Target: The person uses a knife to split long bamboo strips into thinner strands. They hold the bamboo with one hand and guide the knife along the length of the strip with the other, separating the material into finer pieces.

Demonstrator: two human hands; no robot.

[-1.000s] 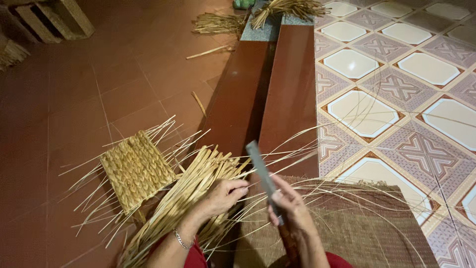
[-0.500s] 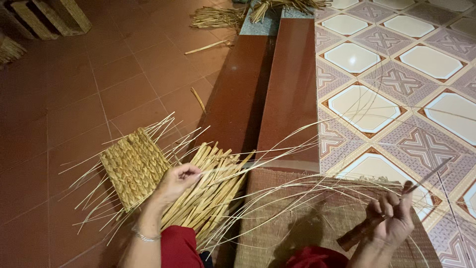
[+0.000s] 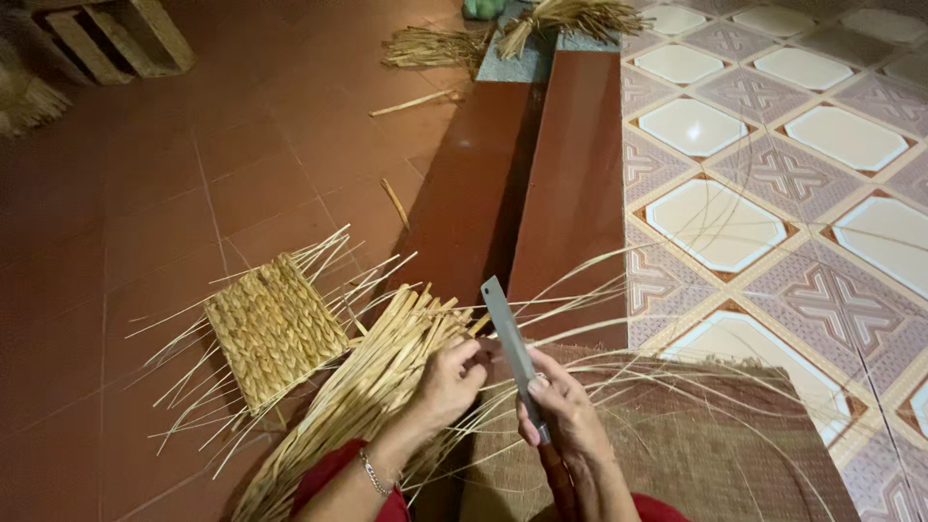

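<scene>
Red floor tiles hold a woven square [image 3: 274, 329] (beside straw bundle [image 3: 382, 382]); right hand [image 3: 565, 416] grips blade [image 3: 510, 350], left hand [image 3: 449, 379] pinches straw.

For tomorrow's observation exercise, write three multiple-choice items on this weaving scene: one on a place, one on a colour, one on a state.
1. Where does the small woven square lie?
A. On the plain red-brown tiles, on the left-hand side of the straw bundle
B. On the patterned tiles
C. On the mat

2. What colour are the sleeves?
A. Blue
B. Red
C. White

3. How is the flat metal blade held?
A. Lying loose on the floor
B. Gripped in the left hand
C. Gripped in the right hand, tip pointing away from the person

Answers:
1 A: the square lies on plain tiles beside the straw bundle.
2 B: red cloth shows at both wrists.
3 C: the right hand closes round it below the blade, while the left hand rests on the straw.
</scene>
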